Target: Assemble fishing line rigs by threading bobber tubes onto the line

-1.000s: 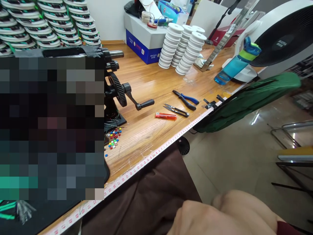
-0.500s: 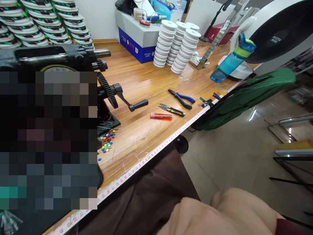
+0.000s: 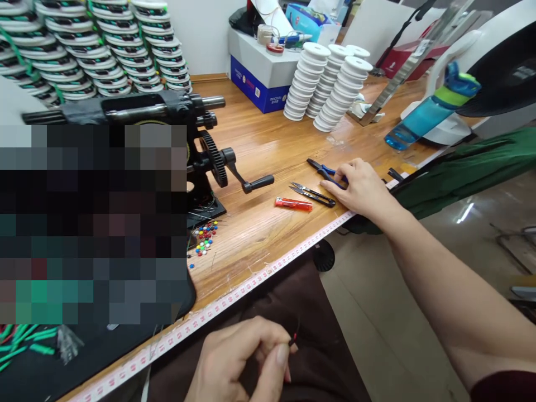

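Observation:
My left hand (image 3: 247, 357) is at the bottom middle, above brown cloth. Its thumb and forefinger pinch a small, thin dark piece with a red bit (image 3: 295, 337), too small to name. My right hand (image 3: 360, 187) reaches over the table edge, fingers curled at the handles of the blue-and-black pliers (image 3: 320, 167), which lie on the wood. Beside them are black thread snips (image 3: 313, 195) and a red lighter (image 3: 293, 204), both untouched.
A black hand-cranked machine (image 3: 213, 162) stands at left, partly pixelated. Colored-head pins (image 3: 206, 239) lie near its base. White spools (image 3: 347, 92), a box (image 3: 262, 72), a blue bottle (image 3: 431, 111) and a fan (image 3: 498, 67) stand behind. Measuring tape (image 3: 268, 272) lines the table edge.
My right hand has moved from the bottom right up to the pliers. My left hand has come into view at the bottom, pinching the small dark piece. The view has shifted slightly left.

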`<state>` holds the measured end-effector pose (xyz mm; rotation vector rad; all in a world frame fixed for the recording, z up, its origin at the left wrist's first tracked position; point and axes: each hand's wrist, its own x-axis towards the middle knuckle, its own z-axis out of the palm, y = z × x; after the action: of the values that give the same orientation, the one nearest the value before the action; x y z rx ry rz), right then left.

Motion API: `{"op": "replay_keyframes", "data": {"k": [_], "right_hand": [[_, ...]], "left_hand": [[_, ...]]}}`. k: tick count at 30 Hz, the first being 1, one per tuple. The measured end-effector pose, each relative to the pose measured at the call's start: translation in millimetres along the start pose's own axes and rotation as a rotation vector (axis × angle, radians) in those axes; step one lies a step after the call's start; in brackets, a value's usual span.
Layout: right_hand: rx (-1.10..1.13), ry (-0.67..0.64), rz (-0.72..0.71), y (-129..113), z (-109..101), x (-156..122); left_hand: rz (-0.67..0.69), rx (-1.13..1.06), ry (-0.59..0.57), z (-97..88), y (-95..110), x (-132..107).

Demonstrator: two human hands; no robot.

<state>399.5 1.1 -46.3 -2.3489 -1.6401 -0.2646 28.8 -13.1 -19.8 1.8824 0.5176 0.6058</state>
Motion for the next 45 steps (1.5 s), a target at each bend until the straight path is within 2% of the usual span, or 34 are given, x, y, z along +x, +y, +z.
{"op": "replay_keyframes", "data": {"k": [2,4,6,7,10,11,12,14,16,18,25,30,37,42,45], "right_hand": [[-0.021,-0.025,-0.045,-2.8,-4.1,4.4],[0.062,0.044,-0.009,-14.4,-15.4,0.8],[0.325,0.096,0.104,-30.7,-29.7,-16.0],[0.525,0.064,0.176,-39.4,-36.9,-30.1],[1.199,-0.336,0.395,-63.4,-54.2,-89.2],[1.334,-0.513,0.424,-69.9,-58.0,-110.7],[1.401,-0.625,0.429,-75.6,-61.0,-131.0],[1.44,-0.778,0.421,-85.1,-64.7,-163.5],[1.421,-0.837,0.399,-93.1,-67.0,-182.2],[1.408,-0.854,0.376,-100.2,-68.9,-189.0],[1.447,-0.912,0.295,-118.1,-70.4,-184.6],[1.427,-0.943,0.3,-124.8,-70.4,-180.7],[1.384,-0.859,0.299,-130.4,-73.3,-182.8],[1.625,-0.769,0.398,-136.2,-63.3,-198.4],[1.68,-0.847,0.522,-137.4,-59.5,-200.1]], "left_hand": [[-0.016,0.051,0.017,1.5,-0.4,-0.1],[-0.012,0.077,0.038,2.9,-2.2,-1.5],[-0.004,0.102,0.058,4.4,-5.7,-3.4],[0.002,0.115,0.067,5.0,-7.9,-4.2],[0.024,0.143,0.082,5.8,-14.2,-5.8],[0.031,0.147,0.08,5.7,-15.6,-5.8],[0.038,0.149,0.077,5.5,-16.6,-5.5],[0.056,0.15,0.069,5.2,-17.4,-4.4],[0.067,0.149,0.061,5.7,-17.3,-3.1],[0.069,0.148,0.057,7.3,-16.7,-2.6],[0.064,0.136,0.068,9.6,-12.0,-6.9],[0.051,0.147,0.087,7.6,-8.9,-9.2],[0.088,0.116,0.08,6.5,-9.5,-5.8],[0.109,0.065,0.099,6.3,-7.4,-8.0],[0.058,0.051,0.046,5.3,-10.9,-12.4]]}}
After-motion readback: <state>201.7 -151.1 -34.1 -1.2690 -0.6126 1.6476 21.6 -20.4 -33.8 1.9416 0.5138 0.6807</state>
